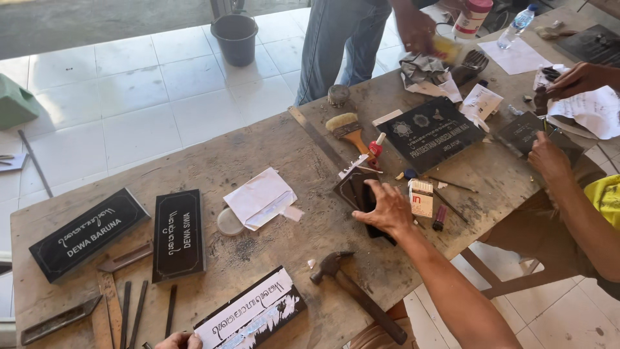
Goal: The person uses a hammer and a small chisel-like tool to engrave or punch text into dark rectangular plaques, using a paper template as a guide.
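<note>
My right hand (387,208) reaches across the wooden table (271,139) and lies on a small black stone plaque (354,189), fingers spread over its far edge and holding it. A small red-and-white box (422,198) lies just right of that hand. A hammer (352,291) rests on the table below my forearm. Only the knuckles of my left hand (177,340) show at the bottom edge. They touch the near corner of a black plaque covered with a white lettered paper strip (253,315); its grip is hidden.
Two black lettered plaques (87,232) (179,234) lie at the left, with metal chisels and a square (123,310) below them. A brush (345,126), folded paper (258,197) and a large black plaque (429,132) are farther off. A seated person's hand (549,155) and a standing person (342,39) work at the far side.
</note>
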